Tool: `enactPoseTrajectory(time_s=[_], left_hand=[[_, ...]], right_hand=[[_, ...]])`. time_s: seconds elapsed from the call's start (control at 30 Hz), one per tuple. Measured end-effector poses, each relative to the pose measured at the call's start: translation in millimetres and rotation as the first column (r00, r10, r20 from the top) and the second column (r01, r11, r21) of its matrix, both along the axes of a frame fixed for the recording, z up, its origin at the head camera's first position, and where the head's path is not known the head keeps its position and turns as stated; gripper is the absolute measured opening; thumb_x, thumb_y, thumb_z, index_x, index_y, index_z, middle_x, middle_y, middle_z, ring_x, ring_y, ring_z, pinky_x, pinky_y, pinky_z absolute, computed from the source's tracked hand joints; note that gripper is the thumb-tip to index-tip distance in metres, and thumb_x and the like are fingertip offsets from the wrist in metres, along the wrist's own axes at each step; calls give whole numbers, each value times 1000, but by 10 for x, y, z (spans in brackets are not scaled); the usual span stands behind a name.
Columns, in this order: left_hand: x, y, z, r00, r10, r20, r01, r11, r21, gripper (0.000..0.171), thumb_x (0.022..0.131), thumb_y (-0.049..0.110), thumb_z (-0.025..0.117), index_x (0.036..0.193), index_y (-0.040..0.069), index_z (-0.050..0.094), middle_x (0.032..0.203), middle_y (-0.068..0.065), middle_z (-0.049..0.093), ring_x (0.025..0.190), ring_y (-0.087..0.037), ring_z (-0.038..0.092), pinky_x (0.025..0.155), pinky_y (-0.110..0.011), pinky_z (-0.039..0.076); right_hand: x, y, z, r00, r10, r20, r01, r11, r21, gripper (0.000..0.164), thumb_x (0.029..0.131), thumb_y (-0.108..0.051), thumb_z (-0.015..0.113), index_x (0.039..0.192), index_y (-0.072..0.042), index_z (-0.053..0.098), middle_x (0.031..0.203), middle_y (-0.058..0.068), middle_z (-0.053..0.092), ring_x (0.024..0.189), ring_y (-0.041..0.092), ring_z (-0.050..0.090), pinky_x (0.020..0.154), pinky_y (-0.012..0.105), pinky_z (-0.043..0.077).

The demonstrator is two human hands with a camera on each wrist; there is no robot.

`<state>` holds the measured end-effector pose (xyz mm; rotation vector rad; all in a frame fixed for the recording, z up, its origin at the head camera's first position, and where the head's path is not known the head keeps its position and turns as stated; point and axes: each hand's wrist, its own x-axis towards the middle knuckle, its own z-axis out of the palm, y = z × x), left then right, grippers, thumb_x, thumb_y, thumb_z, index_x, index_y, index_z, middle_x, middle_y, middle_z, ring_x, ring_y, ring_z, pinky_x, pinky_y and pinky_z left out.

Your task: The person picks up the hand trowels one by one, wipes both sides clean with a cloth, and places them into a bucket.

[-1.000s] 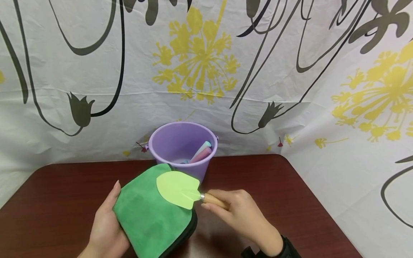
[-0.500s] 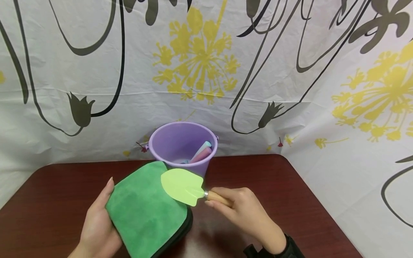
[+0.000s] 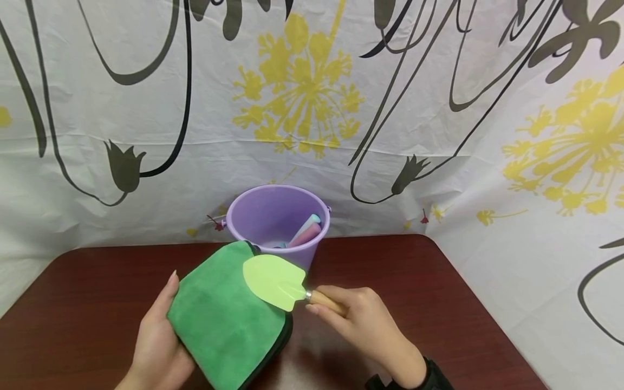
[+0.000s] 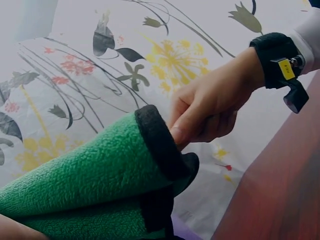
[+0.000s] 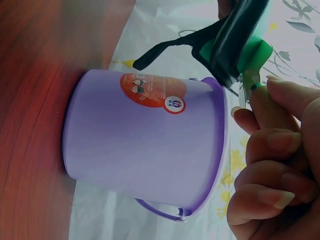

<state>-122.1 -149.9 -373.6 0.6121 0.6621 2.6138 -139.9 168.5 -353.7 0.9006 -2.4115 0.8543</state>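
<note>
My left hand (image 3: 161, 338) holds a folded green cloth (image 3: 226, 317) with black edging, its thumb along the cloth's left side and the other fingers hidden beneath. With my right hand (image 3: 370, 327) I grip the wooden handle of a small hand trowel (image 3: 274, 281), its pale yellow-green blade lying over the cloth's right part. In the left wrist view, the cloth (image 4: 95, 172) hides the trowel blade from sight. Seen from the right wrist, several fingers (image 5: 265, 197) curl by the trowel handle (image 5: 270, 107).
Behind the cloth a purple bucket (image 3: 258, 216) stands on the dark red-brown table (image 3: 390, 271). A pink rod-like piece (image 3: 306, 235) and a light blue one (image 3: 307, 223) lean inside it. A floral-printed white sheet (image 3: 205, 141) hangs behind and at the right.
Cloth and left hand shift left, then back slightly right. The trowel moves a little right and up, then slightly back left, staying in my right hand. The bucket stays in place.
</note>
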Motion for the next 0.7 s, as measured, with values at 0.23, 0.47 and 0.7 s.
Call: enactPoseTrajectory(time_s=[0.23,0.47,0.7], left_hand=[[13,89,-44,995,91,31,-86,990,-115,53,110,49,20,131,16,55,125,4,63,121,-13,61,107,-31,52],[41,161,-32,999,37,1,-37,994,-100,58,110,49,14,137,16,53,132,4,62,125,-13,60,108,-30,50],[48,215,-76,995,95,11,-91,976,-200,54,110,51,17,132,19,55,125,8,63,118,-9,62,104,-27,52]], right_hand=[[4,-4,-14,1000,-28,6,28,1000,-3,15,92,-36,75,105,-28,75,69,-21,57,57,-12,39,53,4,38],[2,-9,-26,999,-20,-32,20,1000,-6,13,92,-33,75,104,-28,74,67,-21,55,56,-13,38,53,4,37],[15,-19,-20,1000,-27,-16,27,1000,-12,15,92,-34,76,106,-29,75,68,-22,57,57,-12,40,53,4,38]])
